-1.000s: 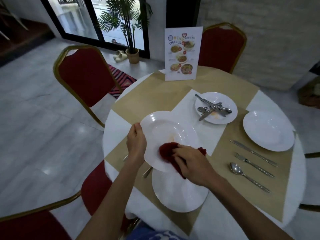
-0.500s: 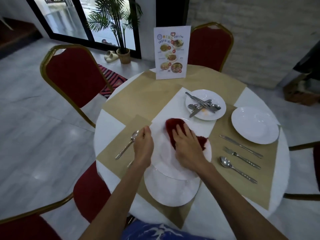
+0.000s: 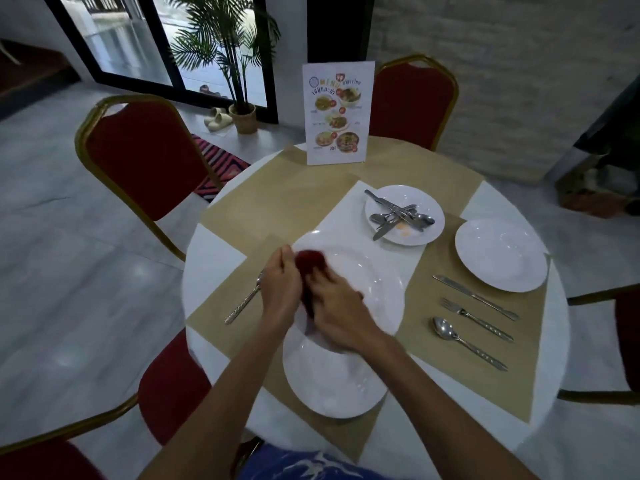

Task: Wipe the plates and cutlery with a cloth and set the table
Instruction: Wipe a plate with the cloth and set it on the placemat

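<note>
My left hand (image 3: 278, 292) grips the left rim of a white plate (image 3: 370, 282) held just above the table. My right hand (image 3: 332, 313) presses a dark red cloth (image 3: 309, 263) against the plate's left part, fingers curled over the cloth. A second white plate (image 3: 332, 386) lies under it near the table's front edge. A small plate (image 3: 426, 207) further back carries a heap of several knives, forks and spoons (image 3: 398, 216) and an orange smear. At the right lie a clean plate (image 3: 500, 254), a knife (image 3: 476, 297), a fork (image 3: 476, 319) and a spoon (image 3: 467, 342).
One utensil (image 3: 244, 299) lies on the tan mat left of my left hand. A standing menu card (image 3: 337, 112) is at the table's far edge. Red chairs with gold frames (image 3: 142, 157) ring the round table (image 3: 214, 258). A potted palm (image 3: 239, 64) stands by the glass door.
The cloth under my right hand has slid from the plate's far middle over to its left side, close to my left hand. The held plate sits flatter.
</note>
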The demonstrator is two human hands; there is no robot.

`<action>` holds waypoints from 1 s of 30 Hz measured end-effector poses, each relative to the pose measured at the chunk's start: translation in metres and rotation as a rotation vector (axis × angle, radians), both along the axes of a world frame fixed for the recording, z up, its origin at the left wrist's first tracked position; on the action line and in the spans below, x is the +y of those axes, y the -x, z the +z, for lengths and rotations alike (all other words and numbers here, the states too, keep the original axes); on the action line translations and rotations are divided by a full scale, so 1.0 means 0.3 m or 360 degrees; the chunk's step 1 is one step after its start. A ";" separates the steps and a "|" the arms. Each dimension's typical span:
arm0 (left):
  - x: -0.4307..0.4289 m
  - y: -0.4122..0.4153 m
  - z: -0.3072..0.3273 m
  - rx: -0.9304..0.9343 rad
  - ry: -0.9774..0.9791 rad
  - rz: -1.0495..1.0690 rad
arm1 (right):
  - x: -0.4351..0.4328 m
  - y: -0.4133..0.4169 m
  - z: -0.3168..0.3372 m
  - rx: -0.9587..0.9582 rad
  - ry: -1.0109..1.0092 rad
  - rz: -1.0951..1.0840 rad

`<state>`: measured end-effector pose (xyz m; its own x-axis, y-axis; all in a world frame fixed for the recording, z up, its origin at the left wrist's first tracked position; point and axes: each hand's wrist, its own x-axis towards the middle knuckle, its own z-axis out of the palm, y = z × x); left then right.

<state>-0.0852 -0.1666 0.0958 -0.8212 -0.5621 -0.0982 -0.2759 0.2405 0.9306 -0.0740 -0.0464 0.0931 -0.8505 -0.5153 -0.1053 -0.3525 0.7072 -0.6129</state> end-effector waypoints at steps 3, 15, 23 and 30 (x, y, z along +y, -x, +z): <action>-0.121 0.019 -0.008 -0.0008 -0.0073 0.0060 | 0.091 -0.072 0.021 0.0028 -0.0140 0.0165; -0.043 -0.011 -0.005 -0.0009 -0.0119 -0.0047 | -0.012 -0.088 0.046 -0.0056 0.0101 -0.0198; -0.081 -0.041 -0.044 -0.0088 -0.0157 -0.0247 | 0.134 0.139 0.028 0.0423 -0.0380 -0.0497; -0.119 0.024 0.055 -0.0106 0.0201 -0.1067 | 0.086 0.193 0.071 0.0521 -0.0222 0.0232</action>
<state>-0.0925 -0.2021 0.1122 -0.9903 0.0550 -0.1275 -0.0852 0.4847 0.8705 -0.1320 -0.0205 0.1145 -0.7698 -0.6330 0.0821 -0.6166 0.7040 -0.3525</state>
